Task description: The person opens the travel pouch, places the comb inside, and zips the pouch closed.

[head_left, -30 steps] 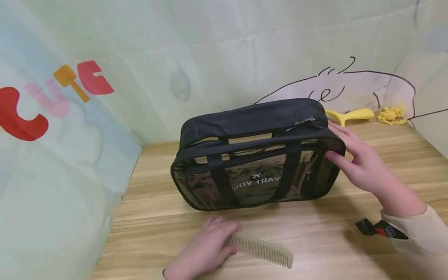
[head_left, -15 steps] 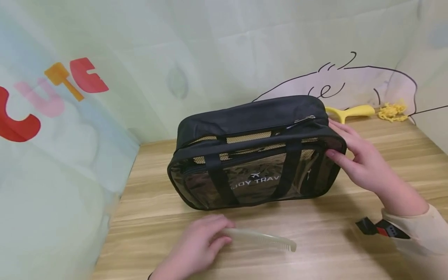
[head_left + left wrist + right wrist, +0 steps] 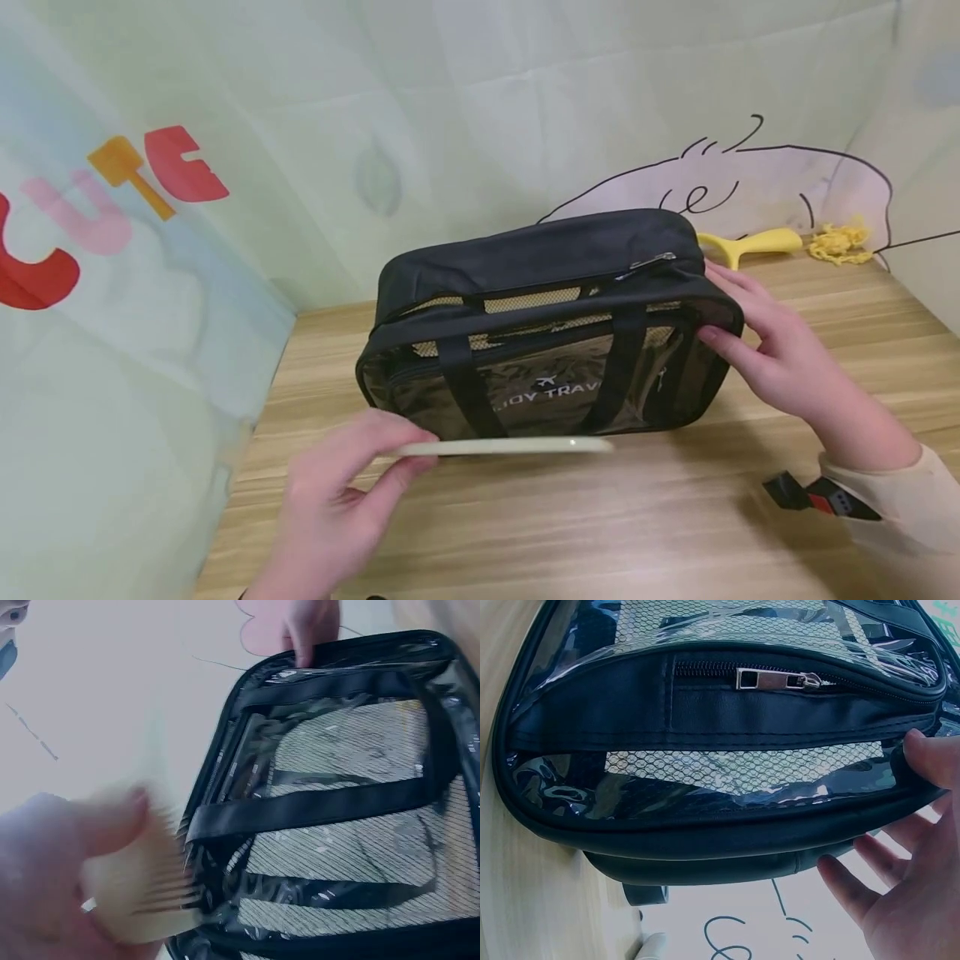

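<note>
A pale cream comb (image 3: 517, 447) is pinched between the thumb and fingers of my left hand (image 3: 337, 492). It is level and seen edge-on, just in front of the bag's lower front. In the left wrist view the comb (image 3: 142, 892) is blurred, its teeth pointing toward the bag. The black travel bag (image 3: 540, 250) has clear panels, strap handles and white lettering, and stands upright on the table. My right hand (image 3: 780, 350) grips the bag's right end, thumb on the front and fingers behind. A patterned mesh-like surface shows through the clear panels. A metal zip pull (image 3: 772, 679) appears in the right wrist view.
Behind the bag's right end, a yellow handled tool (image 3: 765, 243) with a tangle of yellow cord (image 3: 840, 243) lies against the back wall. Printed fabric (image 3: 465, 125) encloses the wood-grain table (image 3: 600, 533) at the back and sides.
My left hand has lifted the comb from near the table and moved left and toward the bag, turning the comb edge-on. The right hand keeps its grip on the bag.
</note>
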A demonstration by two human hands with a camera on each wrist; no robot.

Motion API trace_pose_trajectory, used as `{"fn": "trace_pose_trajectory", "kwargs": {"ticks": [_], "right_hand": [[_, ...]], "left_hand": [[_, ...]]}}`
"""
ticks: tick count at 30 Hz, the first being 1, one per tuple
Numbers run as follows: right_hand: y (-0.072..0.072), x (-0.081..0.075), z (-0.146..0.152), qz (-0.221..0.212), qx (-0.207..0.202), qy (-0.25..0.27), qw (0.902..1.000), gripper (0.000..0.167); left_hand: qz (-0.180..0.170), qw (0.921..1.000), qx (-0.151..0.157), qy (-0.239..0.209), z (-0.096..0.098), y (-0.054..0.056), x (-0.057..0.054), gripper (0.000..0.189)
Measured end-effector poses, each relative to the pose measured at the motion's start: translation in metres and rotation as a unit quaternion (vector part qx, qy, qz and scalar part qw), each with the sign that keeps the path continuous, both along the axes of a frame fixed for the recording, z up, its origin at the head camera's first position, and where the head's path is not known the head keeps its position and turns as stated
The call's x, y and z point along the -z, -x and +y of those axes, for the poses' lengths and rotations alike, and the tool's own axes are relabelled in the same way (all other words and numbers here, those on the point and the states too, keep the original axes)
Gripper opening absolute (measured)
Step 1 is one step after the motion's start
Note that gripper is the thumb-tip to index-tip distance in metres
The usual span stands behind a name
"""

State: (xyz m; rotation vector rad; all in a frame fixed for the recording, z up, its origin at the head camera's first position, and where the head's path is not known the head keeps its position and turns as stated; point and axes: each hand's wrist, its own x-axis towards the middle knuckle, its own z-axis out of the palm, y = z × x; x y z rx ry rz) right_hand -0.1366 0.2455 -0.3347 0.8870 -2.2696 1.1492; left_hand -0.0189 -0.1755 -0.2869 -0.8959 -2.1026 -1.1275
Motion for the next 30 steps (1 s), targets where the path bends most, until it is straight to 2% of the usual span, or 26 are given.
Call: {"fn": "trace_pose_trajectory", "kwargs": {"ticks": [3, 7, 10, 11, 16, 21, 23, 26, 28, 30], "right_hand": [[0.000, 0.001, -0.003, 0.000, -0.003, 0.002, 1.0000, 0.068], [0.000, 0.001, -0.006, -0.002, -0.010, 0.004, 0.9999, 0.069], [0.001, 0.000, -0.004, 0.001, -0.008, 0.008, 0.9999, 0.069], [0.001, 0.000, -0.003, 0.002, -0.007, 0.008, 0.9999, 0.069], [0.001, 0.000, 0.001, 0.005, 0.006, 0.002, 1.0000, 0.069], [0.001, 0.002, 0.001, 0.012, 0.006, 0.003, 0.9999, 0.068], [0.002, 0.003, -0.001, 0.014, 0.003, 0.004, 0.9999, 0.066], [0.003, 0.004, -0.002, 0.013, 0.006, 0.006, 0.9999, 0.065], [0.002, 0.004, -0.002, 0.009, 0.010, 0.008, 0.9999, 0.063], [0.001, 0.005, -0.001, 0.005, 0.015, 0.009, 0.9998, 0.060]], "left_hand": [[0.034, 0.9954, -0.018, -0.088, 0.002, 0.003, -0.008, 0.015], [0.054, 0.9752, 0.006, -0.214, 0.005, 0.012, -0.019, 0.023], [0.049, 0.9617, 0.020, -0.269, 0.007, 0.022, -0.033, 0.027], [0.047, 0.9608, 0.011, -0.273, 0.008, 0.026, -0.039, 0.028], [0.048, 0.9677, -0.042, -0.244, 0.012, 0.044, -0.065, 0.027], [0.053, 0.9675, -0.087, -0.231, 0.018, 0.052, -0.076, 0.025], [0.055, 0.9697, -0.125, -0.203, 0.019, 0.053, -0.077, 0.022], [0.058, 0.9724, -0.182, -0.135, 0.017, 0.057, -0.076, 0.017], [0.051, 0.9730, -0.199, -0.104, 0.015, 0.063, -0.074, 0.016], [0.034, 0.9758, -0.201, -0.078, 0.011, 0.072, -0.069, 0.017]]}}
